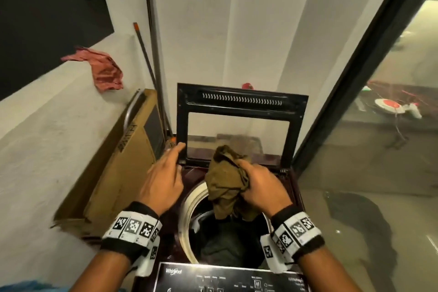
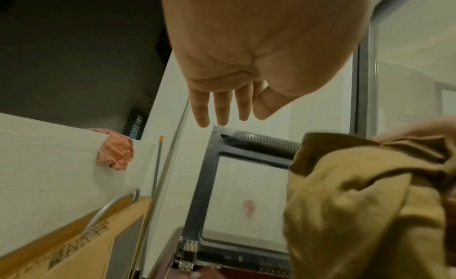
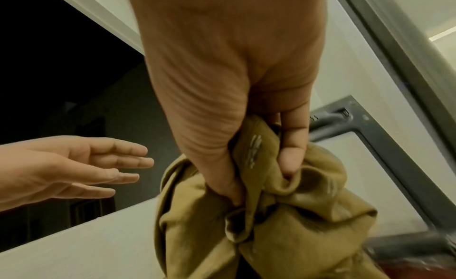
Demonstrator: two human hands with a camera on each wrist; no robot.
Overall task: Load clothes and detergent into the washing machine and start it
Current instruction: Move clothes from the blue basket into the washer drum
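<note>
A top-loading washing machine (image 1: 288, 187) stands below me with its dark-framed glass lid (image 1: 239, 104) raised upright. My right hand (image 1: 260, 187) grips a bunched olive-brown garment (image 1: 225, 185) (image 3: 283, 215) (image 2: 357, 205) over the drum opening (image 1: 187, 208). Dark clothes (image 1: 225, 242) lie inside the drum. My left hand (image 1: 163, 178) (image 2: 222, 107) (image 3: 93, 166) hovers with straight fingers and holds nothing, just left of the garment and near the lid's lower left corner. The control panel (image 1: 225, 280) lies at the near edge.
A cardboard box (image 1: 113, 168) leans against the white ledge (image 1: 47, 130) on the left. A pink cloth (image 1: 104, 71) hangs on that ledge. Thin rods (image 1: 154, 54) stand in the corner behind the machine. A glass partition with a dark frame (image 1: 343, 90) borders the right side.
</note>
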